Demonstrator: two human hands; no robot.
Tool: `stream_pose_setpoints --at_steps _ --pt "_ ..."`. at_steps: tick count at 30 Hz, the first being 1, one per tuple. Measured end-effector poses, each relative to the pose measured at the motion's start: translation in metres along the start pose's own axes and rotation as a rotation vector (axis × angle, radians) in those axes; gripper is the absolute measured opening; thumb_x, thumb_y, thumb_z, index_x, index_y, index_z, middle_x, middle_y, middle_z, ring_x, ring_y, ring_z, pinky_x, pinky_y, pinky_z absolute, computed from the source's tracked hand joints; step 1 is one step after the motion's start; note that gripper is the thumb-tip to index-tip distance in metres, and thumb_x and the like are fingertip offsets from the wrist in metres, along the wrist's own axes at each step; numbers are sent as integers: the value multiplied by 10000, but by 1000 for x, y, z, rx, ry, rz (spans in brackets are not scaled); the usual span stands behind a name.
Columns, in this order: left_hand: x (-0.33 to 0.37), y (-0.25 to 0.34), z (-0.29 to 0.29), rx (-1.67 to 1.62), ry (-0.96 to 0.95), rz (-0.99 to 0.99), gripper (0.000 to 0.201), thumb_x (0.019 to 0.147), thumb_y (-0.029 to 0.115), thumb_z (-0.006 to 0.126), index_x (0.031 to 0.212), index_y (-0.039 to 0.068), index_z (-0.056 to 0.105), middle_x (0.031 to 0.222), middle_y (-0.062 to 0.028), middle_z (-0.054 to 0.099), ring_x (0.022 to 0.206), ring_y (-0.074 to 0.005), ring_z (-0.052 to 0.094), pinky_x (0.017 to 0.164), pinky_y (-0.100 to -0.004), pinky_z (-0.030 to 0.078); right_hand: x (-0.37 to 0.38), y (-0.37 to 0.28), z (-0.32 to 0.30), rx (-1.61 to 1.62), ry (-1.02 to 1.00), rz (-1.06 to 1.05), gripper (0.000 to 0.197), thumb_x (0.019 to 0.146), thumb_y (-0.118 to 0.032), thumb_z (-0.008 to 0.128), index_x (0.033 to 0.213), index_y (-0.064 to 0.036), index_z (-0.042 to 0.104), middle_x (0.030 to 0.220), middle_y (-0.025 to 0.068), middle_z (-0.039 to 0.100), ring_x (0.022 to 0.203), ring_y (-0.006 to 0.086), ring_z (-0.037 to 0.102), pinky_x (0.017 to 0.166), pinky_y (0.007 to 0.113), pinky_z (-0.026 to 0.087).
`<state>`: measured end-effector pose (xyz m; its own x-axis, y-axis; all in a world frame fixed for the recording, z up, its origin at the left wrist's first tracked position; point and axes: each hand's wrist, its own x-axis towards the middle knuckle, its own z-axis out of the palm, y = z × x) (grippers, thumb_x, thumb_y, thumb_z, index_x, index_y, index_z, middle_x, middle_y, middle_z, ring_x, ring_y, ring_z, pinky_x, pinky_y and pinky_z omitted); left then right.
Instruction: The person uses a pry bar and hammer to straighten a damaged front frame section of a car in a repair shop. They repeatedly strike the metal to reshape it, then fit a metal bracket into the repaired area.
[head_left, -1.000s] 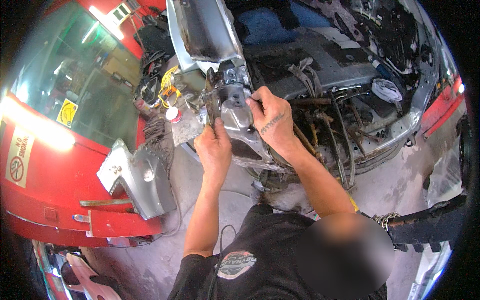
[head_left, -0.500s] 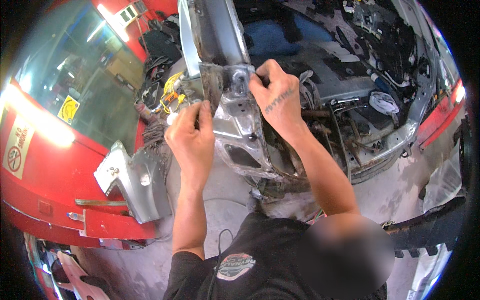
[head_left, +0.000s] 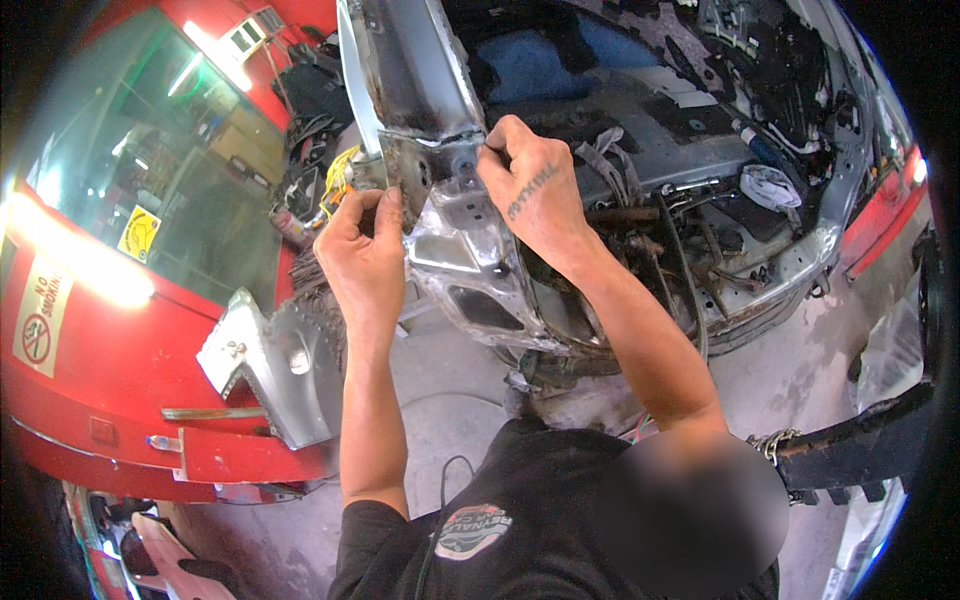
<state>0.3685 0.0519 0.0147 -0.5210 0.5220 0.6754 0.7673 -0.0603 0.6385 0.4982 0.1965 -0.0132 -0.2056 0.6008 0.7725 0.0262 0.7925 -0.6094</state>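
Both of my hands are raised at the rear corner of a stripped grey car body (head_left: 475, 262). A bent piece of sheet metal (head_left: 455, 165), grey with dark stains, lies against the foot of the pillar (head_left: 420, 75). My left hand (head_left: 362, 255) pinches this piece's lower left edge between thumb and fingers. On its right side, my right hand (head_left: 535, 190) is closed with thumb and curled finger at the edge. The fingertips partly cover where each hand grips. Bare, shiny metal shows on the corner just below the piece.
Inside the car's open rear lie metal tools (head_left: 690, 188), a white cloth bundle (head_left: 770, 187) and a blue-black cylindrical tool (head_left: 757, 142). Yellow wiring (head_left: 342, 172) hangs left of the pillar. A loose silver body panel (head_left: 290, 370) leans by the red wall (head_left: 110, 340).
Both hands have shifted slightly left in the picture. The sheet-metal piece has turned, so its left flange now looks narrower. My view has tilted a little.
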Motion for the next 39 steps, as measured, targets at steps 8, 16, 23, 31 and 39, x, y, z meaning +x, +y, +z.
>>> stream_pose_setpoints --at_steps 8,16,23,31,39 --pt "1 -11 3 -37 -36 -7 216 983 182 729 991 -33 733 816 -8 672 762 -80 562 697 -251 452 4 5 -1 29 -29 -6 148 900 -101 726 890 2 620 741 250 670 720 437 695 641 471 533" --pt "5 -9 9 40 -7 109 232 983 171 661 1047 -46 712 801 -215 697 698 -279 678 689 -390 503 19 15 -18 187 -237 275 256 908 -153 779 1064 32 697 867 106 739 741 153 686 650 306 565" --pt "8 -1 7 -66 -6 25 178 953 130 669 930 -44 695 740 -226 636 626 -330 602 625 -407 461 30 16 -21 238 -356 349 317 893 -141 779 1111 67 682 953 168 754 794 199 726 655 325 607" --pt "11 -14 11 -59 1 109 195 931 155 676 845 -20 687 672 -233 614 622 -401 633 602 -451 469 37 9 -28 220 -427 427 307 911 -113 765 1130 75 663 977 155 751 810 195 718 635 321 606" --pt "30 -9 5 12 -119 51 291 992 224 653 928 -56 699 619 -93 566 583 -109 469 567 -334 412 29 12 -21 296 -367 406 303 916 -117 764 1109 86 648 962 139 740 789 183 715 634 302 598"
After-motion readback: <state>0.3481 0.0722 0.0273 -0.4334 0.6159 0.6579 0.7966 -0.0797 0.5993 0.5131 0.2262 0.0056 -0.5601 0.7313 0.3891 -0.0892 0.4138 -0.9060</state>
